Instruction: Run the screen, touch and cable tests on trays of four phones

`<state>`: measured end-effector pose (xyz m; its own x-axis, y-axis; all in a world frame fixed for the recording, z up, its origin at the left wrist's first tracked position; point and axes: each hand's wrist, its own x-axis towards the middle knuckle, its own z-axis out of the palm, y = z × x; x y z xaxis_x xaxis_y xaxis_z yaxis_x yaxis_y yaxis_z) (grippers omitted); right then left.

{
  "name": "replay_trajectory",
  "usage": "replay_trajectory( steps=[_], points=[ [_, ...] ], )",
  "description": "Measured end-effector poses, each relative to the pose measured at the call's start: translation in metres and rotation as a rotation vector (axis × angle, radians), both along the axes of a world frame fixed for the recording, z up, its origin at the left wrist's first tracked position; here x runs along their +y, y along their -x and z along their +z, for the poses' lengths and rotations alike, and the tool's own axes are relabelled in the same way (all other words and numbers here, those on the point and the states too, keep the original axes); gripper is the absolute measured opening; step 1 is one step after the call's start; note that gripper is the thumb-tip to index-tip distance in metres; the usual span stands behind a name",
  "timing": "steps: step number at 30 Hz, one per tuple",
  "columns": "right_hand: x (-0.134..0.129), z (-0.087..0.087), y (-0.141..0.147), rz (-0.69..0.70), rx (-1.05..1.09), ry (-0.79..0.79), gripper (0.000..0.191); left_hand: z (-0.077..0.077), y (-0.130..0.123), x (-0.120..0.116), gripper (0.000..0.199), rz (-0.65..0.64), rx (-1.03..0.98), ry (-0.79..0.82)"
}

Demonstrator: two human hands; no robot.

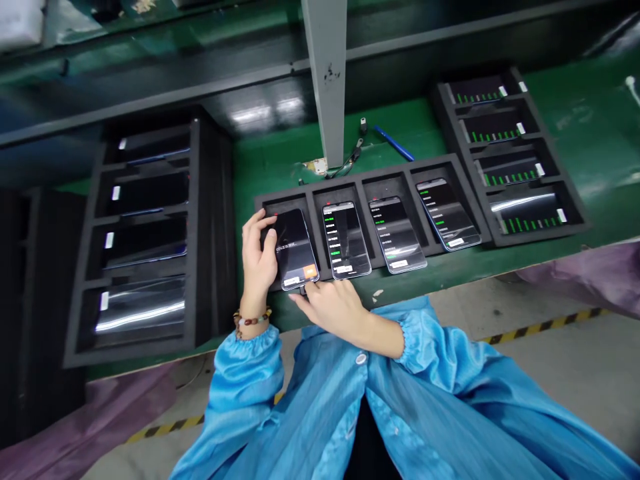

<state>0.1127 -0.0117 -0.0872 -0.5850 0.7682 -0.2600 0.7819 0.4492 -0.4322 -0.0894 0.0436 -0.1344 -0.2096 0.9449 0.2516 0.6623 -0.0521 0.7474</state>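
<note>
A smartphone [295, 243] with a dark screen and an orange patch in its lower corner lies tilted at the left end of a black foam tray [469, 193]. My left hand [259, 257] grips its left side, thumb by the screen's edge and fingers at the upper corner. At the phone's bottom edge, my right hand [340, 308] is closed; a small dark part shows by its fingertips, mostly hidden. To the right, a second phone [345, 240], a third phone [397, 237] and a fourth phone [449, 213] rest in the tray, lists of green and white text lit on their screens.
Stacked black trays [194, 200] with dark-screened phones stand at left. Another tray [463, 147], at right, holds phones showing green bars. Behind the middle tray are a grey post [327, 87], a blue pen-like stick [394, 143] and a short black cable [356, 153] on the green bench.
</note>
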Motion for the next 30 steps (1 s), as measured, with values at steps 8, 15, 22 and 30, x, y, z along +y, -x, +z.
replay_trajectory(
  steps=[8, 15, 22, 30],
  points=[
    [0.0, 0.001, 0.001, -0.011, -0.02, -0.023, 0.057, 0.0, -0.001, -0.001, 0.036, -0.013, -0.019, -0.007],
    [0.0, 0.003, 0.003, -0.021, -0.037, -0.036, 0.055, 0.001, -0.002, -0.002, 0.039, -0.017, -0.045, -0.025],
    [-0.002, -0.005, 0.008, -0.048, -0.028, -0.042, 0.05, -0.001, -0.001, 0.0, 0.04, -0.015, -0.013, -0.017],
    [-0.023, 0.021, -0.017, -0.019, -0.007, -0.014, 0.044, -0.002, 0.0, -0.001, 0.039, -0.013, -0.079, -0.032]
  ],
)
